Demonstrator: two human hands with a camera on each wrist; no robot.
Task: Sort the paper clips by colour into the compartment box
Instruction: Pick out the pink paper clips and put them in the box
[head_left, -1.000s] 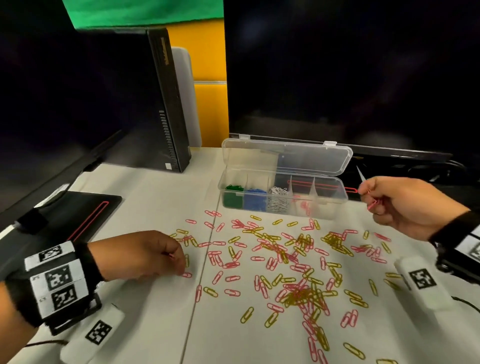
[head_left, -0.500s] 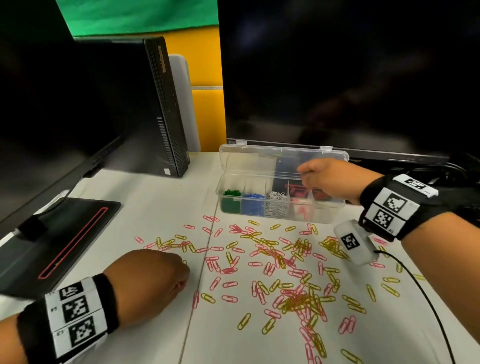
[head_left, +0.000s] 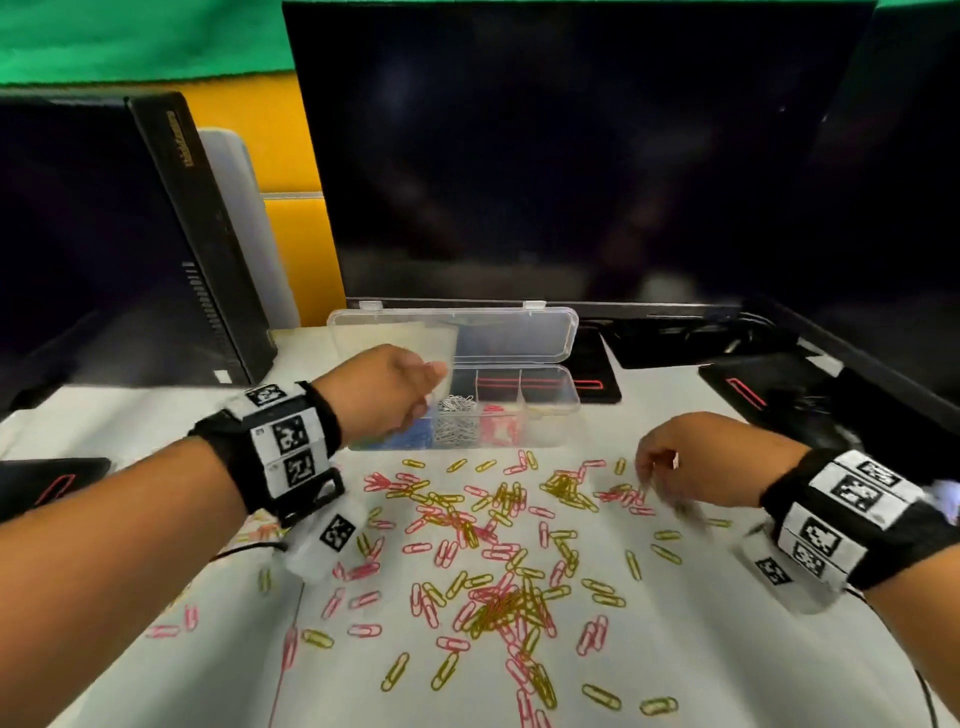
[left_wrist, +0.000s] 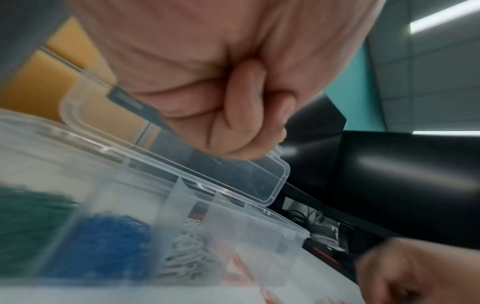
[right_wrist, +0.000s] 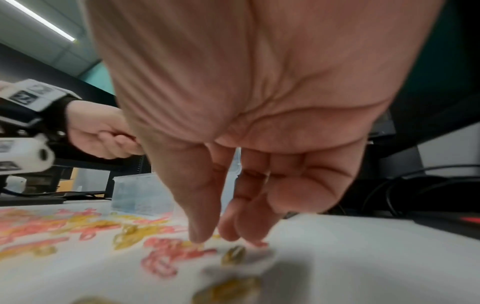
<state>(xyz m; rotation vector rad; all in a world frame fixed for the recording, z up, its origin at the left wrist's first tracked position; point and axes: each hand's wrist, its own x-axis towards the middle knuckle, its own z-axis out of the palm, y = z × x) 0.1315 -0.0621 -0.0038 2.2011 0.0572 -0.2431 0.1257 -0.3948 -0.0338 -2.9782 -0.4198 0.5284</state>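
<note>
Since half a second ago, hands have swapped stations. Left hand (head_left: 387, 387), fingers curled, contents not visible, hovers above the compartment box (head_left: 550, 410); right hand (head_left: 691, 462), fingers extended downward, empty, reaches the loose pink and yellow clips (head_left: 498, 597) on the table (head_left: 727, 649). Recommended: pinch one colour only, release squarely over the pink compartment (head_left: 498, 428).

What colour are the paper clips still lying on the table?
Pink and yellow paper clips, scattered over the table. The head view shows them best.
</note>
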